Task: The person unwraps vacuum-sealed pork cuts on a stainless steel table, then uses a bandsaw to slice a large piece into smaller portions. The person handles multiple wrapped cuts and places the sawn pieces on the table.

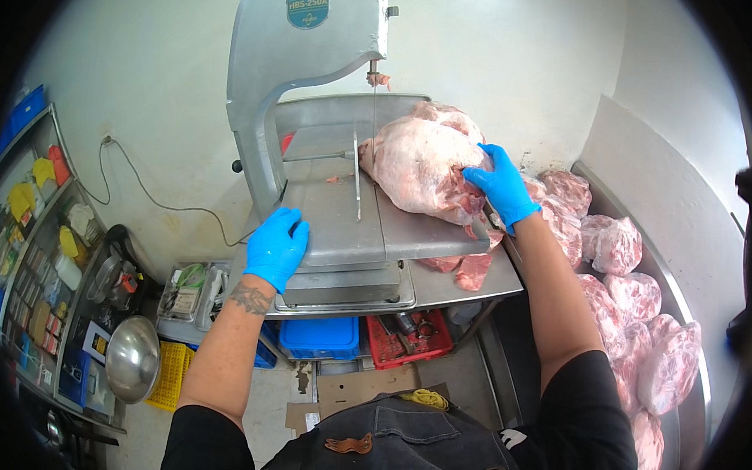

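Note:
A large pale cut of meat with a fatty surface (425, 159) lies on the steel table (326, 239) of a meat bandsaw (308, 52). The thin upright saw blade (375, 110) meets the left end of the cut. My right hand (505, 183), in a blue glove, grips the cut's right side, thumb on the near face. Also blue-gloved, my left hand (276, 247) rests at the table's front left corner; whether its fingers close around the edge is hidden. Between the left hand and the meat stands an upright metal guide plate (357, 178). Another piece of meat (451, 116) lies behind the large cut.
Several plastic-wrapped meat pieces (621, 243) fill a steel trough on the right. Cut meat (473, 271) lies on the lower bench. Underneath are a blue lidded bin (319, 337) and a red crate (409, 354). Shelving (40, 242) and a steel bowl (133, 359) stand left.

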`<state>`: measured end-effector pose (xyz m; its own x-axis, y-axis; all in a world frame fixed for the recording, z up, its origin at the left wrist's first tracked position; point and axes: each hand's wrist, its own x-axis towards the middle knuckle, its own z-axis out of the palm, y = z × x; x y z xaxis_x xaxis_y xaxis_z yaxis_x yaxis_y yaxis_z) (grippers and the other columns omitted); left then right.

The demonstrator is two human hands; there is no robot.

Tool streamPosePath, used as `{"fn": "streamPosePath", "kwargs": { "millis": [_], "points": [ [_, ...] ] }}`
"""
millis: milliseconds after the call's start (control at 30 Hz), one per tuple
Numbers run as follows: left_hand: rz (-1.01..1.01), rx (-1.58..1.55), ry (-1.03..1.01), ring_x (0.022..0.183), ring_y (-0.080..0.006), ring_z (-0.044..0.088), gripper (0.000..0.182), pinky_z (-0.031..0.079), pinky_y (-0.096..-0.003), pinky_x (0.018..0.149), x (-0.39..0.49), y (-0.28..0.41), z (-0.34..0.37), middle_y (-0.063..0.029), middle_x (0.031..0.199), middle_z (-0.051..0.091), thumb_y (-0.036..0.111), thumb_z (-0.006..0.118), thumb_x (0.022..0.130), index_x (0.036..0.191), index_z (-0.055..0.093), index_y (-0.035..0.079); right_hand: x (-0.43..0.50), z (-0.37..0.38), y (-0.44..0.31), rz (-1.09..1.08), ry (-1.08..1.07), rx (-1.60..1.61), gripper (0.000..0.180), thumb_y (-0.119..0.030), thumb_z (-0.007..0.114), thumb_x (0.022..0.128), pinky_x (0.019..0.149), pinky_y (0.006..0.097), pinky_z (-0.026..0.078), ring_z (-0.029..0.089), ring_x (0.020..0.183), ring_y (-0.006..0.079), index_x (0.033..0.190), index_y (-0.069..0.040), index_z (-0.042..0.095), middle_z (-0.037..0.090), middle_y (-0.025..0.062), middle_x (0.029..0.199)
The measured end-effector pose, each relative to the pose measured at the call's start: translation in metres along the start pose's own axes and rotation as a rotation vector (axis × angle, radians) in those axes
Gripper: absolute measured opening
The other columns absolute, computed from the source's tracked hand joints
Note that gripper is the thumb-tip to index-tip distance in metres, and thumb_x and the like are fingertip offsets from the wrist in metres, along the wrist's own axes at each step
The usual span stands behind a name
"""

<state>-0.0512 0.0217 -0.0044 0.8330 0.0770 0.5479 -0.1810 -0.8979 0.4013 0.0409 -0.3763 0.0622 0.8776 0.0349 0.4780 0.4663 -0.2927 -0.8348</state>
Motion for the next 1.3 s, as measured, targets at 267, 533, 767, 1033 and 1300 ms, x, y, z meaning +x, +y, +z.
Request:
{"fn": "streamPosePath", "kwargs": {
  "millis": [267,533,767,1033,1300],
  "points": [
    [-0.011,0.016,-0.005,0.116,-0.0359,0.063,0.039,0.050,-0.0422,0.102,-0.016,0.009,-0.004,-0.0165,0.130,0.065,0.034,0.063,0.094,0.121,0.070,0.007,0.022,0.007,0.010,-0.025,0.082,-0.147,0.069,-0.024,0.079,0.073,0.087,0.0368,0.055,0.067,0.102,0.0241,0.129,0.008,0.054,0.068,0.0193,0.114],
    [0.047,0.028,0.067,0.110,-0.0359,0.064,0.038,0.051,-0.0431,0.095,-0.020,-0.001,0.007,-0.0137,0.122,0.066,0.035,0.061,0.093,0.118,0.069,0.008,0.043,0.006,0.014,0.009,0.130,-0.310,0.060,-0.025,0.078,0.064,0.078,0.0387,0.056,0.069,0.090,0.0291,0.110,0.010,0.062,0.070,0.0242,0.100],
    [0.027,0.020,0.081,0.112,-0.0357,0.065,0.040,0.052,-0.0418,0.097,-0.016,-0.015,0.009,-0.0133,0.129,0.065,0.035,0.061,0.093,0.121,0.069,0.008,0.036,-0.011,0.006,-0.045,0.151,-0.466,0.043,-0.021,0.076,0.067,0.078,0.0380,0.055,0.069,0.086,0.0290,0.099,0.004,0.062,0.069,0.0188,0.089],
    [0.002,-0.011,0.032,0.120,-0.0351,0.062,0.042,0.048,-0.0412,0.104,-0.018,-0.011,0.004,-0.0164,0.133,0.064,0.035,0.062,0.094,0.124,0.068,0.006,0.039,-0.014,0.013,-0.123,0.009,-0.395,0.065,-0.017,0.076,0.070,0.095,0.0400,0.052,0.063,0.111,0.0334,0.130,-0.004,0.058,0.058,0.0255,0.128],
    [0.048,-0.001,0.094,0.115,-0.0361,0.064,0.040,0.050,-0.0417,0.101,-0.018,-0.024,0.011,-0.0177,0.130,0.065,0.035,0.064,0.093,0.121,0.070,0.006,0.053,-0.015,-0.010,0.032,-0.169,-0.356,0.065,-0.015,0.077,0.071,0.078,0.0364,0.053,0.065,0.090,0.0236,0.130,-0.003,0.055,0.067,0.0207,0.106]
  ]
}}
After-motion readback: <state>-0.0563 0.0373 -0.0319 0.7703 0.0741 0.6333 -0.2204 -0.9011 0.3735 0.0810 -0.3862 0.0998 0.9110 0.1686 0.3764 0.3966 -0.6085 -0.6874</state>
